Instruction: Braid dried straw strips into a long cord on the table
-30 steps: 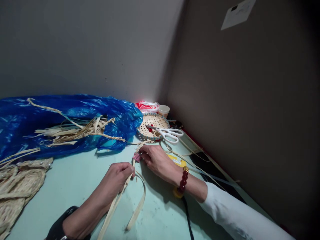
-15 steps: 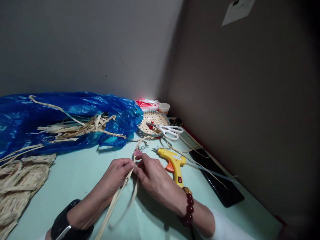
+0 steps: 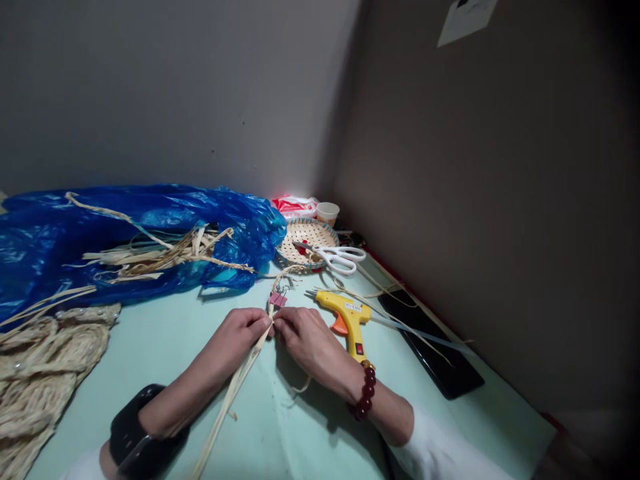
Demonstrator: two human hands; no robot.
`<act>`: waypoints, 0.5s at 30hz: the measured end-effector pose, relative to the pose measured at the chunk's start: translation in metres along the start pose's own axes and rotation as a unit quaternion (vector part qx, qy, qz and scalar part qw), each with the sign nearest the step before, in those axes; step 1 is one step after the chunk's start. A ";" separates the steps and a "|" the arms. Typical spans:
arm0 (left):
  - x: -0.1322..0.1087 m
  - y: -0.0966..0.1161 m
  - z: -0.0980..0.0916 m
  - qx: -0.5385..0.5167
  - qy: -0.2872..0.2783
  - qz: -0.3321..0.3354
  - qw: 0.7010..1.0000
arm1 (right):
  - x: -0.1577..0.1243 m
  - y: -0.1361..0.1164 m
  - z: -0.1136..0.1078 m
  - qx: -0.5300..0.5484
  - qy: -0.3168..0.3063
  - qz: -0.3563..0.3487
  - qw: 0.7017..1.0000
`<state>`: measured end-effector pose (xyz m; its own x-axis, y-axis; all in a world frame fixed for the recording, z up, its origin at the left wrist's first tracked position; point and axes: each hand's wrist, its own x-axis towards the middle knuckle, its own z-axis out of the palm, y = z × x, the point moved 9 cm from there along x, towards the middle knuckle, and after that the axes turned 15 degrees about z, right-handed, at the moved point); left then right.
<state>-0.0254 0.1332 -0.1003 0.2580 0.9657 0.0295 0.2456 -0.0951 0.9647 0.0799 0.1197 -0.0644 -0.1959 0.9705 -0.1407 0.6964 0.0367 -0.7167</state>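
Observation:
My left hand [image 3: 240,337] and my right hand [image 3: 305,340] meet at the table's middle, both pinching pale straw strips [image 3: 235,393] that trail back toward me. Just beyond the fingertips a small pink binder clip [image 3: 278,299] clamps the braided end of the straw. A yellow glue gun [image 3: 347,319] lies on the table right beside my right hand. A dark red bead bracelet [image 3: 365,393] circles my right wrist and a black watch [image 3: 137,433] my left.
A blue plastic bag [image 3: 150,233] with loose straw on it lies at the back left. Woven straw braid [image 3: 45,373] is heaped at the left edge. A small woven tray [image 3: 305,233], white scissors [image 3: 340,257], a paper cup [image 3: 327,213] and a black flat device [image 3: 430,347] are to the right.
My right hand drew back from the clip to meet my left hand on the strips, uncovering the glue gun. The loose strip loop near me has shifted.

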 end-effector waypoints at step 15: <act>-0.003 0.029 -0.002 0.233 -0.027 0.083 0.968 | 0.006 0.013 0.002 0.121 0.047 0.036 0.991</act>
<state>-0.0207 0.1276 -0.0716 0.3763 0.9145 0.1486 0.5881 -0.3598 0.7244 0.0867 0.1260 -0.0759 -0.0790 0.9868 -0.1415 0.5175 -0.0807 -0.8518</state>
